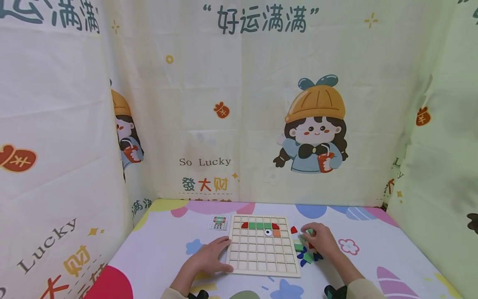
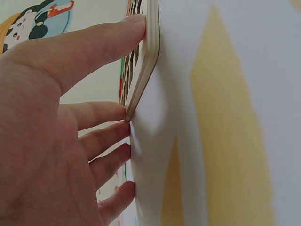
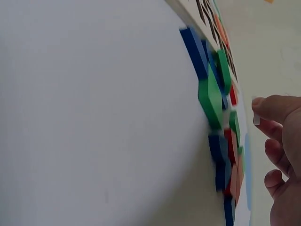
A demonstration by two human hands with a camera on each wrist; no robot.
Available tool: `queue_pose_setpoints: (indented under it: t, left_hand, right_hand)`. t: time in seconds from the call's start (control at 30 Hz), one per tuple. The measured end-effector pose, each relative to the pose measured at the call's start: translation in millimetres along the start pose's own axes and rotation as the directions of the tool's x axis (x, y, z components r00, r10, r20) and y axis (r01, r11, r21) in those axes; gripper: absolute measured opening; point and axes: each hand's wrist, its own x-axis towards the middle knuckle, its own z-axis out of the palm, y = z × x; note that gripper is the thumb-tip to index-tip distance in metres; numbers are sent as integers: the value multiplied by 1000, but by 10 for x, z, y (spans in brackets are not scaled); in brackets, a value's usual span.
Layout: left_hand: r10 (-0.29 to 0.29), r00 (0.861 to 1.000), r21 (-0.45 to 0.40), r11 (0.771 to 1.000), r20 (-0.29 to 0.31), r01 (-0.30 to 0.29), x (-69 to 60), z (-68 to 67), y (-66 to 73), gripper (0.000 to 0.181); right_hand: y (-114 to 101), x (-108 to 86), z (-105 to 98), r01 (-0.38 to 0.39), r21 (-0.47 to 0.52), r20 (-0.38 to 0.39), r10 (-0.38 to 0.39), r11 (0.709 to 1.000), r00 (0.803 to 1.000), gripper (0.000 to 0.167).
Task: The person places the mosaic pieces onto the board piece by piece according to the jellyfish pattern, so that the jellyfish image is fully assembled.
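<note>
Beige sleeve (image 1: 364, 290) at the bottom edge, leading to a right hand (image 1: 323, 238) with thumb and forefinger pinching a small pale piece (image 3: 257, 118) over the table (image 1: 157, 257), just right of a gridded wooden board (image 1: 257, 250). Opposite, left hand (image 1: 209, 257) with fingers spread, thumb and fingertips touching the board's left side. On the grid, green squares (image 1: 259, 226) and an eye tile (image 1: 268, 233); beside it, loose coloured pieces (image 1: 308, 258). Pale piece: probably light, stiff, easily dropped, best pinched by opposite edges. Board: likely stiff, best steadied by the rim.
</note>
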Motion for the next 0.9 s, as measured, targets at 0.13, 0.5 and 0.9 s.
queue_pose_setpoints:
  t: [0.13, 0.5, 0.9]
  left_hand:
    - [3, 1000, -3, 1000, 3, -3, 2, -2, -2, 85]
    - [-2, 1000, 0, 1000, 0, 2, -11, 1, 1, 84]
    - [-18, 1000, -11, 1000, 8, 18, 21, 11, -8, 85]
  right_hand:
    - [-114, 32, 123, 16, -11, -2, -16, 1000, 1000, 17]
    - [-363, 100, 387, 71, 13, 17, -72, 997, 997, 11]
    - [-497, 160, 497, 77, 11, 24, -78, 997, 997, 10]
